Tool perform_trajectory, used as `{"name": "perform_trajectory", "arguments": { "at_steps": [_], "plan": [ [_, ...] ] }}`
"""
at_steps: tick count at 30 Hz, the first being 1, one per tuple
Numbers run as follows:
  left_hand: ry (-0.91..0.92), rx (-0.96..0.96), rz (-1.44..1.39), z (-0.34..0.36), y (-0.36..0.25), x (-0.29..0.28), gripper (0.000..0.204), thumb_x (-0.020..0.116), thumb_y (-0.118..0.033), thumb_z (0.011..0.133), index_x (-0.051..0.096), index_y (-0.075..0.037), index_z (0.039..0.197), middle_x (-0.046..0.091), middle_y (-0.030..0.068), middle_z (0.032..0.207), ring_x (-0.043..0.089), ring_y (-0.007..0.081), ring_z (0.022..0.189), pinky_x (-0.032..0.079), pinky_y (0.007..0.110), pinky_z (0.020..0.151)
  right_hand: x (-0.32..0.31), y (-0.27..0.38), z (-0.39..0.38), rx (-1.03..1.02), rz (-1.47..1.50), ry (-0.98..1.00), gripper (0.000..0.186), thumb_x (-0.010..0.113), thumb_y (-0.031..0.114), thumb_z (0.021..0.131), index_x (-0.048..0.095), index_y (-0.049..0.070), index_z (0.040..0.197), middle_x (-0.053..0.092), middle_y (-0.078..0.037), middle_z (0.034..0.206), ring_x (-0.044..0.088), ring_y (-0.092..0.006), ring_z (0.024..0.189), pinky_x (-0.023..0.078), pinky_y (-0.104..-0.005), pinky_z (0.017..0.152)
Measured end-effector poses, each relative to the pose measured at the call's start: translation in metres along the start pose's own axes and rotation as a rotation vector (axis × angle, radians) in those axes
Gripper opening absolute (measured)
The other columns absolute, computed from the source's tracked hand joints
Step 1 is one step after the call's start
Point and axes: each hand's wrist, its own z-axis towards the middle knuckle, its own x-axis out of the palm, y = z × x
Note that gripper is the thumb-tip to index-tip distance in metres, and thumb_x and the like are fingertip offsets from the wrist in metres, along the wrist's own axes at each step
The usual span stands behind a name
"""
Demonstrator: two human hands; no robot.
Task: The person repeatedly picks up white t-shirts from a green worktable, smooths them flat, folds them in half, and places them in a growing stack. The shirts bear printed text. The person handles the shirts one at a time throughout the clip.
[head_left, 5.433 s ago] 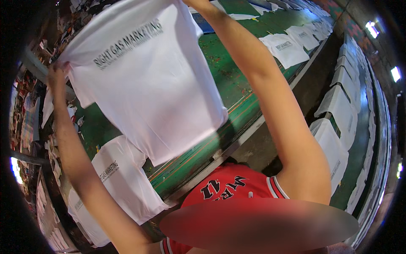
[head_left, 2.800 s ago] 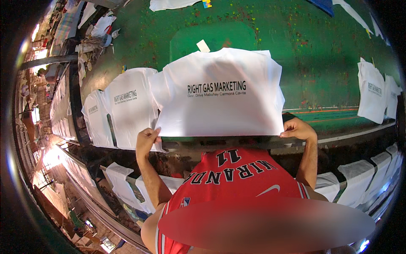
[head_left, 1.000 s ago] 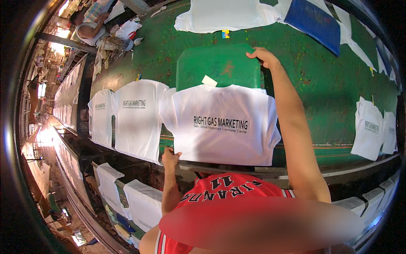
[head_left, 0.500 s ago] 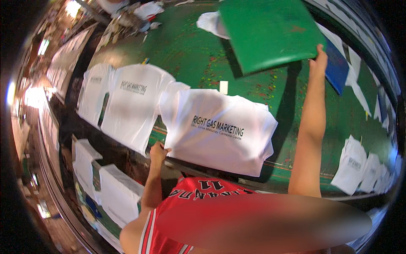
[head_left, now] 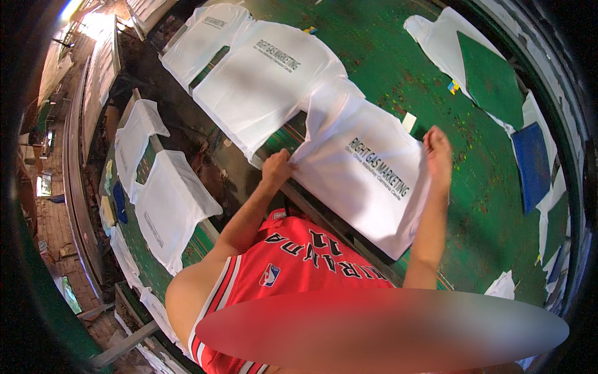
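A white T-shirt [head_left: 374, 181] with dark lettering lies over the near edge of the green table, right in front of me. My left hand [head_left: 278, 168] is closed on the shirt's left edge, pinching the cloth. At the shirt's right side is my right hand [head_left: 438, 153], slightly blurred, with its fingers bent; whether it grips the cloth cannot be made out. A small pale card [head_left: 408, 122] sits just beyond the shirt. On the far right, a green board [head_left: 492, 81] rests on another white shirt [head_left: 436, 47].
More printed white shirts [head_left: 268, 68] line the table to the left. Behind my left arm, further white shirts [head_left: 168, 206] lie on a second green table. A blue board [head_left: 531, 165] lies over white cloth at right. Paint specks dot the green table [head_left: 374, 37].
The green board that my right hand held up now lies at far right, released. My right hand has come back to the near shirt. The view has turned; my left hand keeps the shirt's edge.
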Motion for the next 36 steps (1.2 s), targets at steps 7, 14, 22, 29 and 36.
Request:
{"name": "perform_trajectory", "arguments": {
  "at_steps": [7, 14, 22, 29, 36],
  "plan": [
    [0.052, 0.110, -0.049, 0.001, 0.005, -0.016, 0.035, 0.078, -0.031, 0.082, 0.063, -0.006, 0.100, 0.071, 0.0210, 0.095, 0.069, 0.0415, 0.093, 0.054, 0.052, 0.081, 0.089, -0.085, -0.116, 0.235, -0.060, -0.097, 0.034, 0.068, 0.022, 0.101, 0.064, -0.003, 0.124, 0.061, 0.000, 0.088, 0.052, -0.0095, 0.073, 0.043, -0.0214, 0.066],
    [-0.112, 0.281, -0.395, 0.068, 0.066, -0.080, 0.029, 0.076, -0.032, 0.088, 0.067, -0.005, 0.093, 0.071, 0.0157, 0.085, 0.069, 0.0369, 0.083, 0.053, 0.046, 0.073, 0.168, -0.099, -0.175, 0.325, -0.275, -0.029, 0.028, 0.067, 0.022, 0.101, 0.070, -0.002, 0.116, 0.063, 0.000, 0.078, 0.057, -0.0085, 0.068, 0.047, -0.0223, 0.066],
    [-0.540, 0.500, -0.199, 0.197, 0.233, -0.170, 0.022, 0.080, -0.019, 0.083, 0.067, -0.006, 0.096, 0.068, 0.0156, 0.102, 0.059, 0.0389, 0.103, 0.044, 0.050, 0.092, 0.336, -0.186, -0.150, 0.093, -0.314, -0.013, 0.031, 0.070, 0.018, 0.098, 0.067, -0.002, 0.122, 0.070, -0.006, 0.095, 0.066, -0.0136, 0.087, 0.054, -0.0273, 0.082],
    [-0.462, 0.055, 0.081, 0.239, 0.355, -0.207, 0.045, 0.075, -0.033, 0.088, 0.066, -0.005, 0.122, 0.055, 0.0191, 0.137, 0.053, 0.0394, 0.124, 0.042, 0.051, 0.104, 0.440, -0.254, -0.120, 0.088, -1.183, 0.067, 0.038, 0.076, 0.019, 0.090, 0.066, -0.003, 0.119, 0.072, -0.018, 0.100, 0.071, -0.0288, 0.088, 0.055, -0.0376, 0.079],
    [-0.511, 0.151, -0.282, 0.231, 0.385, -0.165, 0.055, 0.075, -0.025, 0.088, 0.058, 0.000, 0.134, 0.059, 0.0242, 0.132, 0.055, 0.0446, 0.121, 0.045, 0.050, 0.104, 0.454, -0.277, -0.106, -0.057, -1.402, 0.141, 0.036, 0.077, 0.019, 0.088, 0.067, -0.002, 0.116, 0.072, -0.018, 0.095, 0.070, -0.0298, 0.082, 0.056, -0.0388, 0.075]
  ]
}}
